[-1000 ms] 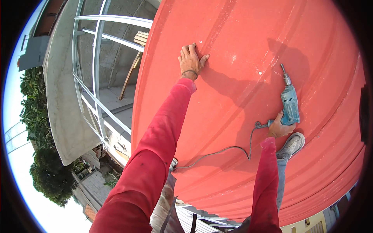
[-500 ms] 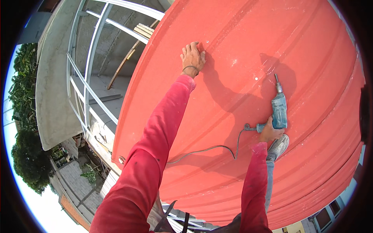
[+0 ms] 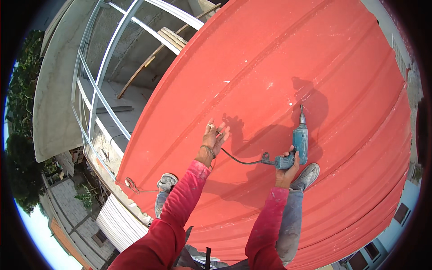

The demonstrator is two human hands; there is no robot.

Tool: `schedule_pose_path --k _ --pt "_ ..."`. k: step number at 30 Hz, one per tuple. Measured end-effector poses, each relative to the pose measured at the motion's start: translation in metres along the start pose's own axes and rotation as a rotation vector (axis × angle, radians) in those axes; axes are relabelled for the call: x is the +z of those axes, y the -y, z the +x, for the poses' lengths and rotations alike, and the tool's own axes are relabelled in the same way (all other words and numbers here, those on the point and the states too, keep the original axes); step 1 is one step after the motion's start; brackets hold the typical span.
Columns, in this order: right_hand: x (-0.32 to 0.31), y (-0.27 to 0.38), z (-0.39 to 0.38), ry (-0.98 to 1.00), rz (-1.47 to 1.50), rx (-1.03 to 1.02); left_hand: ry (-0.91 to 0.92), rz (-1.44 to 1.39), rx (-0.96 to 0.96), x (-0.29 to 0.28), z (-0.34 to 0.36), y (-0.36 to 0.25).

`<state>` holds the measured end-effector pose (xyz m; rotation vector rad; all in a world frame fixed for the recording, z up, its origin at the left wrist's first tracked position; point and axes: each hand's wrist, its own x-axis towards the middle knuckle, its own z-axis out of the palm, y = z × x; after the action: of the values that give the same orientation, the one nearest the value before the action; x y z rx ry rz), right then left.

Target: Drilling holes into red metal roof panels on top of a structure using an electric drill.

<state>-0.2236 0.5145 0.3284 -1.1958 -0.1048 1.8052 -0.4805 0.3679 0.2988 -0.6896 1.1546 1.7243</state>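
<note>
My right hand point(image 3: 288, 168) is wrapped round the handle of a teal power drill point(image 3: 300, 139), its metal chuck and bit pointing away from me above the red sheet roof point(image 3: 252, 103). A dark cable point(image 3: 240, 161) runs from the drill's handle leftward and passes out of sight behind my left hand point(image 3: 216, 137). That hand is raised off the roof, fingers apart and half curled, with a band round the wrist. A small pale spot shows at its fingers, too small to name. Just beyond the bit, a small white dot point(image 3: 290, 104) marks the roof.
My shoes point(image 3: 307, 176) rest on the ribbed sheets, one on each side. Along the left edge the roof ends at an open white metal frame point(image 3: 104, 67) over a concrete space with wooden planks point(image 3: 173, 38). A cable end point(image 3: 130, 183) lies near that edge.
My left hand has lifted off the roof and come back toward me, its fingers now spread. The drill, in my right hand, has shifted slightly left and nearer. My left shoe has come into view.
</note>
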Motion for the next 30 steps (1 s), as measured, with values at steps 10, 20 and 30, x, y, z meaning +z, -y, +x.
schedule_pose_path --k 10,20,30 --pt "0.052 0.002 -0.123 0.041 -0.627 -0.077 0.288 -0.081 -0.104 0.09 0.026 0.0" --pt "0.081 0.001 -0.096 0.223 -0.638 -0.063 0.383 0.058 -0.016 0.112 0.053 -0.03" --pt "0.107 0.01 -0.078 0.288 -0.804 -0.103 0.371 0.229 -0.078 0.12 0.073 -0.041"
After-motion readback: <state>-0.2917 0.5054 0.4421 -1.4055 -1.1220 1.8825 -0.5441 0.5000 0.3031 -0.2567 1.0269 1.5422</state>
